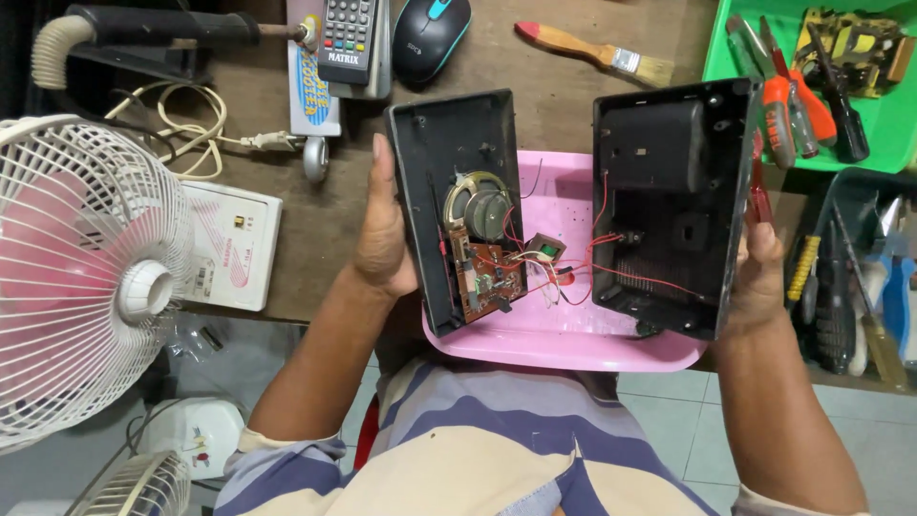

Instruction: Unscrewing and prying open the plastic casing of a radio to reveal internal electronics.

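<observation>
My left hand [384, 239] grips the left edge of a black radio case half [457, 143], open side up. Inside it sit a round speaker [478, 203] and a brown circuit board [489, 280]. My right hand [761, 272] holds the other black case half [669, 205] by its right edge. Thin red and white wires [573, 272] run between the two halves. Both halves hover over a pink tray [564, 339] at the bench's front edge.
A white fan [81, 277] stands at the left beside a white box [234, 246]. At the back lie a remote [347, 38], a black mouse [430, 36] and a paintbrush [597, 53]. Green [726, 57] and dark trays of screwdrivers sit at the right.
</observation>
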